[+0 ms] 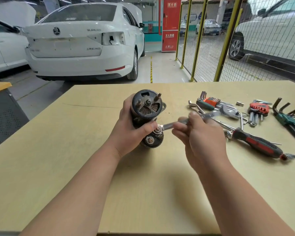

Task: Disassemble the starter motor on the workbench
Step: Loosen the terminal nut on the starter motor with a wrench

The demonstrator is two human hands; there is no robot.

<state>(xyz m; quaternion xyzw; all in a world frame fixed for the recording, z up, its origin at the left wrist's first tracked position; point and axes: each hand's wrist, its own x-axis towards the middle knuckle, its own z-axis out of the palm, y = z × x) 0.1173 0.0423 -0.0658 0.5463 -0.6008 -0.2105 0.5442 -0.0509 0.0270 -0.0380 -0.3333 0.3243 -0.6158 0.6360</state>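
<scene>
The starter motor (146, 106) stands near the middle of the desk (66, 150), its round end cap towards the camera; the left hand (129, 132) grips its body, fingers curled round it, thumb beside a terminal nut (157, 129). The right hand (199, 135), blurred, pinches a wrench (168, 125) whose head sits on that nut; a red-and-black screwdriver (257, 143) and hex key sets (259, 108) lie to the right.
</scene>
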